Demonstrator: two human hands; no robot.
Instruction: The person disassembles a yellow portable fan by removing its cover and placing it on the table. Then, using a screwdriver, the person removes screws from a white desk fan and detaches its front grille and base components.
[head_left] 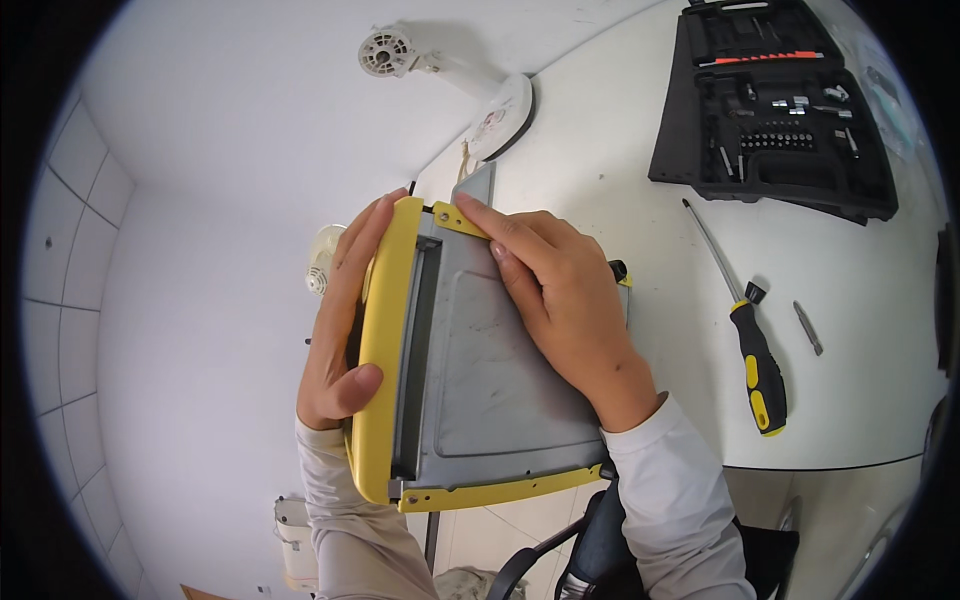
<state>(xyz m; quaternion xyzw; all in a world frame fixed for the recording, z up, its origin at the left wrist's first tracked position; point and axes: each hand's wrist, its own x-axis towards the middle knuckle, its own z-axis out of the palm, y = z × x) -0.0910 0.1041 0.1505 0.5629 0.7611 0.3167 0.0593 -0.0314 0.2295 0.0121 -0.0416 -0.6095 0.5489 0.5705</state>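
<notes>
A yellow-and-grey metal case point(515, 370) is tilted up in front of me, with a broad yellow bar along its left side and thin yellow strips at its far and near edges. My left hand point(345, 310) is wrapped round the yellow bar point(392, 330), its thumb on the front. Across the grey panel lies my right hand point(560, 290), its index finger and thumb closed at the far yellow strip point(458, 221). A grey metal flap point(476, 186) sticks out beyond that corner. What the other right fingers touch is hidden.
On the white table point(640, 330) at right lie a black-and-yellow screwdriver point(757, 370), a loose driver bit point(808, 328) and a small black piece point(756, 291). Behind them is an open black tool case point(780, 130). A white device with a round base point(505, 115) stands at the far edge.
</notes>
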